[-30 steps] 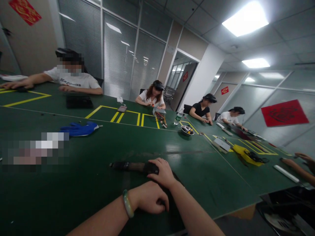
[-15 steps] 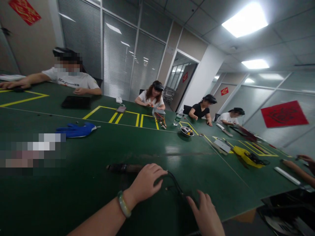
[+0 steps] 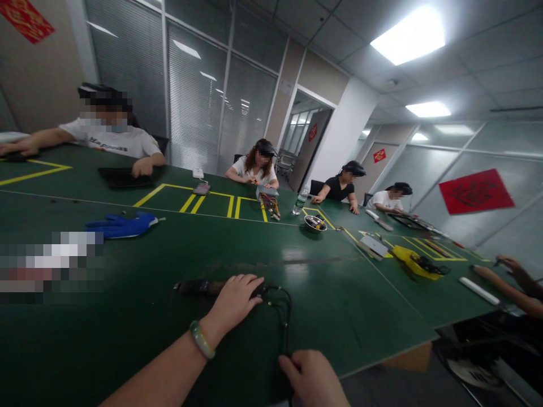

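My left hand (image 3: pixel 235 297), with a pale green bangle (image 3: pixel 202 340) on its wrist, lies curled over the end of a dark cylindrical tool handle (image 3: pixel 199 288), probably a soldering iron. A thin black cable (image 3: pixel 288 322) loops from the tool's end down toward the near table edge. My right hand (image 3: pixel 309 376), cut off by the bottom of the picture, closes around that cable.
Ahead on the green workbench (image 3: pixel 339 294) lie a blue glove (image 3: pixel 121 226), a steel bowl (image 3: pixel 315 223), a water bottle (image 3: pixel 300 200) and a yellow object (image 3: pixel 413 263). Seated co-workers line the far side. A co-worker's forearm (image 3: pixel 509 294) reaches in at right. A blurred patch hides the left.
My right hand has come off the tool and moved down toward the near edge along the cable. My left hand has moved up onto the tool. The whole view has shifted slightly.
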### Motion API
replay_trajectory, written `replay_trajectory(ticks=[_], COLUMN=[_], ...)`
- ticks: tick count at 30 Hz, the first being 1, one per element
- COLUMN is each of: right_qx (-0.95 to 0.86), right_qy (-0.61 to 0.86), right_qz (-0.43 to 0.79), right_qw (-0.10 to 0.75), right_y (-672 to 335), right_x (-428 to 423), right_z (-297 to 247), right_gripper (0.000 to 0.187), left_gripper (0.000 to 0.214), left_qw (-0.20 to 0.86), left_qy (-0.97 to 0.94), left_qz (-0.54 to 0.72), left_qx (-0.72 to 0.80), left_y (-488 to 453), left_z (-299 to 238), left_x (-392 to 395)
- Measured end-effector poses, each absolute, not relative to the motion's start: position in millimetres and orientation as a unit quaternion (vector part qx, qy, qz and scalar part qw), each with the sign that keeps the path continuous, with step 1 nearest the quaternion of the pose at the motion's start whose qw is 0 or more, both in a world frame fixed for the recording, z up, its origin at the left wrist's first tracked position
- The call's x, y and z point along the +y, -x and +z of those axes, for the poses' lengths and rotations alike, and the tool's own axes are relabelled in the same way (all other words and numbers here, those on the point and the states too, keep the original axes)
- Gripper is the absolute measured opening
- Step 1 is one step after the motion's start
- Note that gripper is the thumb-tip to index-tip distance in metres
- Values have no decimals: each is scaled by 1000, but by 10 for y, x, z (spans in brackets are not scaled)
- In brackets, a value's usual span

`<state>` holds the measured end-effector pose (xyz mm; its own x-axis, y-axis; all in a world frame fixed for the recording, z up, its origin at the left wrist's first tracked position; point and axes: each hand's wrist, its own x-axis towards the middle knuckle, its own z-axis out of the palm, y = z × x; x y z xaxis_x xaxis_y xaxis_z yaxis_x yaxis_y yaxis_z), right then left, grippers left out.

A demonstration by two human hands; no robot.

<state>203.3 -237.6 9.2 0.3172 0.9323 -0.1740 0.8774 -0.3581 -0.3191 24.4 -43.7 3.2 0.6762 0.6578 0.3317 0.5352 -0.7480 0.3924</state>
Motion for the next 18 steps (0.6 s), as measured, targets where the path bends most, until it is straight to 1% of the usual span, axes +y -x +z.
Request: replay_trajectory(ticks=[4, 6, 8, 11, 14, 16, 18], right_qx=[-570, -597, -622, -647, -659, -653, -646], right_qy=[804, 778, 757, 737, 718, 709, 694], right_qz=[34, 24, 50, 73, 82, 122, 193], right_qw=[169, 194, 191, 182, 211, 235, 252], right_y=[-2011, -2056, -2099, -2128, -2138, -2162, -2213], right_x=[-2134, -1998, -1878, -1756, -1682, -1629, -1562], right_z=[130, 168, 192, 187, 149, 115, 73], right_gripper=[19, 27, 32, 21, 12, 8, 3], left_gripper=[48, 47, 46, 46, 49, 50, 46], left_qw=[114, 106, 101, 91, 74, 70, 71], left_qy=[-898, -897, -897, -896, -901, -908, -914], left_qz=[244, 240, 230, 229, 254, 263, 261], left_qx=[347, 357, 363, 369, 344, 318, 302], left_y=[-212, -204, -206, -221, -249, -278, -315], left_z=[40, 22, -2, -21, -16, -18, -32], left_x=[-441, -435, -432, -447, -474, -487, -493])
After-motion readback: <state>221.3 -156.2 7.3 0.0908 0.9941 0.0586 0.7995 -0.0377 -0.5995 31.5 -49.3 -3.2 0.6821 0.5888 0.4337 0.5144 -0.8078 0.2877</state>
